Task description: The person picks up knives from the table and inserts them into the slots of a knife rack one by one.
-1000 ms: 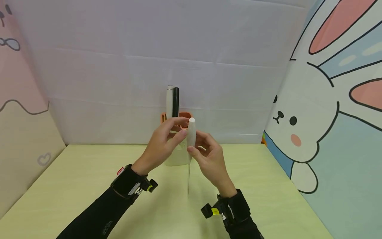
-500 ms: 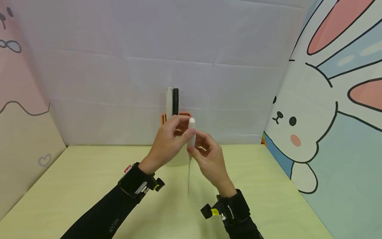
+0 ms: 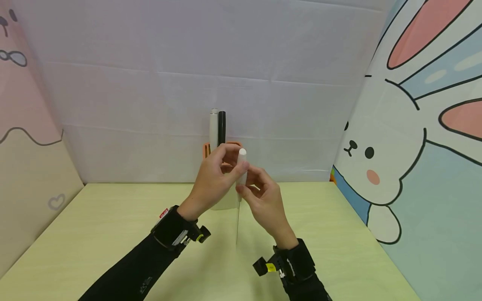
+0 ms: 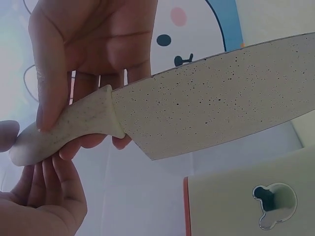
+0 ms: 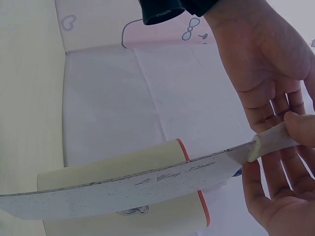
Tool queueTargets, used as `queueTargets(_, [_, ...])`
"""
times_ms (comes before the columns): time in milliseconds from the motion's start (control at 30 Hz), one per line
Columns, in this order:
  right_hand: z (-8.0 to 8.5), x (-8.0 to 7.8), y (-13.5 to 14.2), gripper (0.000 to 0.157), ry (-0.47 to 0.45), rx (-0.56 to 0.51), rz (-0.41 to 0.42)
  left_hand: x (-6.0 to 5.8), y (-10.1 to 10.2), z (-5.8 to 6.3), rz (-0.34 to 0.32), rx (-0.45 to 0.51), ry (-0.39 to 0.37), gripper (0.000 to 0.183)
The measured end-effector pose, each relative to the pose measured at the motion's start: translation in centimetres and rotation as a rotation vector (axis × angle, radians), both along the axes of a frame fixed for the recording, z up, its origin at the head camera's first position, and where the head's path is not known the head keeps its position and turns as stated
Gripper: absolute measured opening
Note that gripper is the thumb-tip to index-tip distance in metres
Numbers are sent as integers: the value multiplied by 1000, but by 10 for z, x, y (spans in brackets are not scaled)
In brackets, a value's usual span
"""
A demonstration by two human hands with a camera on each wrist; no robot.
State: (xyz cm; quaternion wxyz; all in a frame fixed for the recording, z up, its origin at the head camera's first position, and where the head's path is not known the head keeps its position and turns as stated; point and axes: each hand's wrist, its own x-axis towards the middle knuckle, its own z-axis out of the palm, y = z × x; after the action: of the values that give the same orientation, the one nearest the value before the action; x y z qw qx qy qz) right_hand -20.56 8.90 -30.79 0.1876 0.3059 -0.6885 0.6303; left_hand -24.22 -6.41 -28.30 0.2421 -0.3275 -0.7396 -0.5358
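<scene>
A kitchen knife with a pale handle (image 3: 242,155) is held upright, blade pointing down, in the middle of the head view. Its broad speckled blade (image 4: 211,93) shows from the side in the left wrist view and edge-on in the head view. My right hand (image 3: 269,205) grips the handle near the blade, thumb laid along it. Higher up, my left hand (image 3: 207,182) pinches the handle's butt end between thumb and fingers. Behind the hands stands a cream knife holder (image 3: 226,204) with an orange rim, partly hidden by the left hand.
A white handle (image 3: 214,127) and a black handle (image 3: 221,125) stick up from the holder. The holder's wall has a bear-shaped window (image 4: 275,204). A pale table (image 3: 124,234) meets a white sheet (image 3: 150,104) at the back, with cartoon panels on both sides.
My left hand has moved slightly right, its thumb coming across the handle's upper part. The right hand and knife have stayed almost still.
</scene>
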Motion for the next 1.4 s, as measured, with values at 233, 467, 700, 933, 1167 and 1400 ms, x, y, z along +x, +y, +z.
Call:
queueTargets(233, [0, 1, 1, 37, 3, 0, -4, 1, 0, -1, 1, -5, 3, 30])
queueTargets(467, [0, 0, 1, 38, 15, -2, -13, 0, 1, -1, -4, -6, 36, 30])
queueTargets(700, [0, 0, 0, 39, 27, 11, -17, 1, -1, -1, 2, 0, 14, 34])
queueTargets(933, [0, 0, 0, 37, 32, 14, -28, 1, 0, 0, 2, -4, 28, 35])
queueTargets(1167, [4, 3, 0, 43, 48, 25, -14, 5, -3, 8, 6, -17, 52, 33])
queueTargets(1400, [4, 3, 8, 47, 73, 23, 27, 26, -7, 37, -10, -22, 62, 27])
